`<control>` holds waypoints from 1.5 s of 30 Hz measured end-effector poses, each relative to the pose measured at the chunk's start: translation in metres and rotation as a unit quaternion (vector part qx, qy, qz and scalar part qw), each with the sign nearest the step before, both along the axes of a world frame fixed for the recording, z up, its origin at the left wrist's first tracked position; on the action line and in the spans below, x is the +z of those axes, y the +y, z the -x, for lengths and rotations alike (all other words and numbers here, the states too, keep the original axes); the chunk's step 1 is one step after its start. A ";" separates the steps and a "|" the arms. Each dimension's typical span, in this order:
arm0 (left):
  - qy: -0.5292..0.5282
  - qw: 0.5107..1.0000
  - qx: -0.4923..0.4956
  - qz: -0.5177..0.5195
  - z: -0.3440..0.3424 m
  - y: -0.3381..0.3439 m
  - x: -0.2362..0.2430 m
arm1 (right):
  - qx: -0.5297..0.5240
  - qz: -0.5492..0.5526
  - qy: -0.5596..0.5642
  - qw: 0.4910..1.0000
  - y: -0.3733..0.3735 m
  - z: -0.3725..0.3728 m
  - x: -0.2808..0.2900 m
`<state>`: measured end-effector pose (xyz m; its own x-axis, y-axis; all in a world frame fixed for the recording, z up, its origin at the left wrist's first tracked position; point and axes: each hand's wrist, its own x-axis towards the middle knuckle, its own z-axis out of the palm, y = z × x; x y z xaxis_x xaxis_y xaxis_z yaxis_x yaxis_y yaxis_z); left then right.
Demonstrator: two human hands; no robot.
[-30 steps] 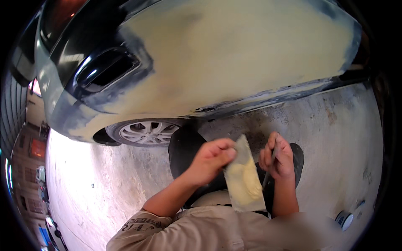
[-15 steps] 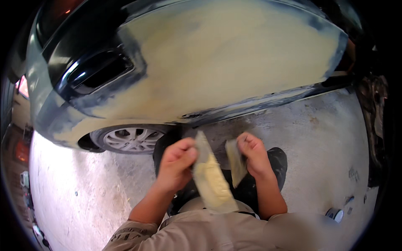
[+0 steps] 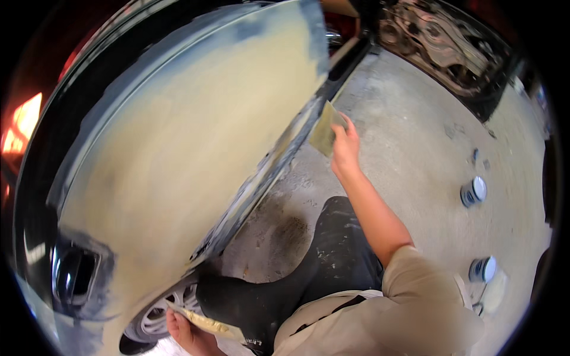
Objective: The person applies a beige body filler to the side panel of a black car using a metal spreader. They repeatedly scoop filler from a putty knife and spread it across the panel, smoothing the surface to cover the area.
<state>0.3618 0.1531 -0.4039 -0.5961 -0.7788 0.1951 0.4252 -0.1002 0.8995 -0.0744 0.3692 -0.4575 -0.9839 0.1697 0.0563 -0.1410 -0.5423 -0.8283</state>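
Beside the car (image 3: pixel 172 154), board (image 3: pixel 209 324) (long axis down-rightward) in left hand (image 3: pixel 187 333), spreader (image 3: pixel 321 133) in right hand (image 3: pixel 346 148), both grips closed.

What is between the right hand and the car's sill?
The head view shows an olive spreader there, in the right hand; whether it touches the sill is unclear.
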 end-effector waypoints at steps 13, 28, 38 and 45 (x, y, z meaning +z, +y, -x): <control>-0.072 0.994 0.063 -0.061 0.002 -0.003 0.010 | -0.122 -0.088 -0.001 0.989 -0.004 0.155 0.020; -0.025 0.999 -0.021 0.023 0.027 0.019 0.032 | -0.227 -0.126 0.173 0.950 -0.003 0.159 0.051; 0.037 0.998 0.009 -0.054 0.013 0.005 0.018 | -0.151 -0.399 0.433 0.794 -0.091 -0.096 0.081; 0.064 0.995 0.020 -0.068 -0.011 -0.009 0.000 | -0.104 -0.423 0.624 0.649 -0.159 -0.214 0.100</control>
